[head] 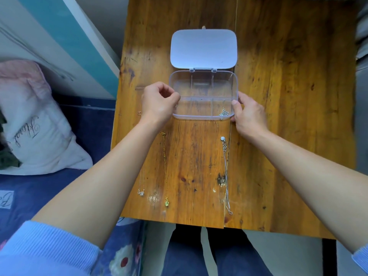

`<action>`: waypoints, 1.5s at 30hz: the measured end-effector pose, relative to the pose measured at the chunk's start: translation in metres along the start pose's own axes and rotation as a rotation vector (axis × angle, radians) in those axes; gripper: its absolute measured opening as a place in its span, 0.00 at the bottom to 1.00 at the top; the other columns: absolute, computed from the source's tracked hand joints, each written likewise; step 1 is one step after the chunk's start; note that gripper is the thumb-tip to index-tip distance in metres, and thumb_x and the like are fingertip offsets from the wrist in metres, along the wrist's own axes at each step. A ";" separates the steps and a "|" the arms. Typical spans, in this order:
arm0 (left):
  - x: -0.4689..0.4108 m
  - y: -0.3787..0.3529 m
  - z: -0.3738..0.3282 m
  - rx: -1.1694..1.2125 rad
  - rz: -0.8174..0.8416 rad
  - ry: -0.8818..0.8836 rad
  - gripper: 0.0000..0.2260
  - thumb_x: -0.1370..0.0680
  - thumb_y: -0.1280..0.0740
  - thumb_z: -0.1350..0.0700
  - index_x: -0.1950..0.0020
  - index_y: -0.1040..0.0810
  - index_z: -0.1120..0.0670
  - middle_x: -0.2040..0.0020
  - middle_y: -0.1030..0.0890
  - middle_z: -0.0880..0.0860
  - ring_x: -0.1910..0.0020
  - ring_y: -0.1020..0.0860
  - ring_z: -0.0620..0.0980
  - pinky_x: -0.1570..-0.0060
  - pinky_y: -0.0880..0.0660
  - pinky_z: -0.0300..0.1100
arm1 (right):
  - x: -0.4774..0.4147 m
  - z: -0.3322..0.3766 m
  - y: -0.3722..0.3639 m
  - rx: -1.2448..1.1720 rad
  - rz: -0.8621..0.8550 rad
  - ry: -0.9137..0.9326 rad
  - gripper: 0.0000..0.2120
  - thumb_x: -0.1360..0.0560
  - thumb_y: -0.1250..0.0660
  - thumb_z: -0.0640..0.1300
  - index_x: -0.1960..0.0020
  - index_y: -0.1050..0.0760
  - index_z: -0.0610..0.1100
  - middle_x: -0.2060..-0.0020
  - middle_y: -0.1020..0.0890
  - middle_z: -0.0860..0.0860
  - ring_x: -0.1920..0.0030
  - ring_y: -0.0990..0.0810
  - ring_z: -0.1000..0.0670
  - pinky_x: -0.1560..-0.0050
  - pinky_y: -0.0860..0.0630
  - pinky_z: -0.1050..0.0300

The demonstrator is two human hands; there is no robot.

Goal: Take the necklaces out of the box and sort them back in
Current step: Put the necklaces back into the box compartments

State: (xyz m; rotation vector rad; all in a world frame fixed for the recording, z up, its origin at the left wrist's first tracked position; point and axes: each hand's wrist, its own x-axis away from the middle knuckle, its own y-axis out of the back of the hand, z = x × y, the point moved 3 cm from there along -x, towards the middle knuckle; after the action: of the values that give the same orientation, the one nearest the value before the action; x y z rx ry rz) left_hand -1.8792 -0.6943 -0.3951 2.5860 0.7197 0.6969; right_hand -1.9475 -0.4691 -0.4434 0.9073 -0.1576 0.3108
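1. Necklaces first: three thin chains lie stretched on the worn wooden table (278, 116) near us, namely a fine silver chain with a small clear pendant (141, 192), a gold chain with a green drop (165, 170) and a silver chain with a round clasp (226, 172); a fourth silver chain (224, 112) sits bunched in the near right compartment of the clear plastic box (203, 84), whose lid (203, 48) lies open
2. We judge them light, limp and quick to tangle, so we would pinch each by its clasp or pendant
3. Our left hand (159, 104) is curled at the box's left wall, fingertips pinched together; whether it grips a chain we cannot tell
4. Our right hand (248, 114) steadies the right edge, fingers loosely wrapped, thumb on the rim
5. Clear dividers are hard to read, and the left hand hides the near left compartment
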 end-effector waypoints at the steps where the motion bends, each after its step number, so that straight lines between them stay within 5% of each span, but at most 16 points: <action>1: 0.001 0.006 0.002 -0.023 -0.026 -0.033 0.02 0.30 0.31 0.60 0.62 0.22 0.54 0.63 0.18 0.54 0.62 0.20 0.53 0.54 0.18 0.55 | 0.000 0.000 0.000 0.000 0.000 -0.004 0.15 0.19 0.46 0.49 0.36 0.26 0.48 0.48 0.19 0.46 0.52 0.19 0.42 0.49 0.22 0.42; 6: 0.017 0.054 0.052 -0.300 -0.208 0.070 0.07 0.26 0.29 0.50 0.57 0.20 0.53 0.59 0.19 0.49 0.55 0.21 0.51 0.51 0.21 0.50 | -0.001 -0.002 -0.002 0.020 -0.009 -0.009 0.15 0.19 0.47 0.49 0.37 0.27 0.49 0.47 0.20 0.46 0.53 0.19 0.40 0.48 0.23 0.43; 11: 0.049 0.076 0.117 -0.617 -0.086 0.342 0.22 0.31 0.25 0.39 0.50 0.24 0.54 0.50 0.20 0.53 0.48 0.22 0.57 0.50 0.23 0.53 | 0.000 -0.004 -0.005 0.026 -0.015 -0.026 0.18 0.18 0.48 0.50 0.32 0.30 0.48 0.42 0.22 0.46 0.50 0.19 0.39 0.45 0.24 0.42; 16: 0.061 0.064 0.129 -0.518 0.003 0.393 0.12 0.29 0.25 0.46 0.61 0.20 0.54 0.59 0.18 0.52 0.54 0.21 0.54 0.55 0.23 0.50 | 0.000 -0.002 -0.007 0.041 -0.022 -0.019 0.18 0.18 0.49 0.50 0.35 0.28 0.47 0.45 0.22 0.45 0.50 0.19 0.39 0.46 0.23 0.43; 20: 0.060 0.049 0.121 -0.659 0.108 0.338 0.05 0.23 0.32 0.56 0.57 0.20 0.56 0.57 0.18 0.55 0.54 0.19 0.57 0.51 0.20 0.54 | 0.000 0.000 -0.007 0.047 -0.024 -0.027 0.18 0.18 0.49 0.49 0.35 0.28 0.45 0.44 0.21 0.43 0.49 0.20 0.39 0.45 0.24 0.44; 25: 0.064 0.041 0.118 -0.778 0.145 0.234 0.07 0.24 0.33 0.53 0.59 0.24 0.55 0.63 0.21 0.52 0.60 0.21 0.55 0.60 0.26 0.46 | 0.001 0.002 -0.006 0.039 -0.031 -0.025 0.16 0.18 0.49 0.48 0.39 0.27 0.45 0.49 0.20 0.42 0.51 0.20 0.39 0.47 0.23 0.45; 28: 0.068 0.040 0.118 -0.663 0.115 0.175 0.10 0.24 0.33 0.53 0.64 0.28 0.53 0.66 0.24 0.51 0.64 0.23 0.52 0.68 0.31 0.42 | 0.002 0.003 -0.006 0.039 -0.041 -0.022 0.16 0.18 0.49 0.48 0.38 0.27 0.46 0.49 0.20 0.43 0.53 0.19 0.40 0.47 0.23 0.46; 31: 0.067 0.044 0.108 -0.449 0.080 0.073 0.09 0.25 0.34 0.55 0.64 0.28 0.54 0.56 0.22 0.52 0.58 0.24 0.49 0.60 0.27 0.43 | 0.001 0.002 -0.007 0.054 -0.050 -0.025 0.15 0.18 0.49 0.49 0.39 0.27 0.47 0.49 0.20 0.44 0.53 0.19 0.41 0.47 0.22 0.45; 36: 0.066 0.056 0.065 -0.041 0.006 -0.053 0.08 0.23 0.37 0.58 0.61 0.25 0.57 0.45 0.21 0.49 0.54 0.24 0.35 0.64 0.28 0.25 | 0.001 0.001 -0.008 0.078 -0.050 -0.015 0.14 0.18 0.49 0.49 0.43 0.27 0.46 0.48 0.22 0.44 0.53 0.19 0.40 0.50 0.22 0.40; 40: 0.054 0.059 0.025 0.239 -0.040 -0.057 0.09 0.22 0.39 0.60 0.60 0.23 0.54 0.50 0.15 0.53 0.49 0.18 0.47 0.49 0.22 0.41 | 0.002 0.002 -0.006 0.077 -0.059 -0.004 0.15 0.18 0.49 0.49 0.40 0.27 0.47 0.47 0.22 0.45 0.54 0.19 0.41 0.49 0.22 0.43; 45: 0.033 0.054 -0.025 0.516 -0.045 -0.045 0.09 0.23 0.42 0.63 0.60 0.26 0.57 0.61 0.15 0.58 0.57 0.16 0.58 0.54 0.18 0.49 | 0.003 0.002 -0.006 0.082 -0.048 0.012 0.15 0.17 0.49 0.49 0.40 0.27 0.46 0.49 0.22 0.45 0.55 0.19 0.41 0.50 0.22 0.44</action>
State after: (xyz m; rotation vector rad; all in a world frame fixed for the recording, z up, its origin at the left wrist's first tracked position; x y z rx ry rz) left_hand -1.8477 -0.7137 -0.3376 3.0183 1.0543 0.4822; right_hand -1.9428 -0.4733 -0.4464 0.9891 -0.1129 0.2795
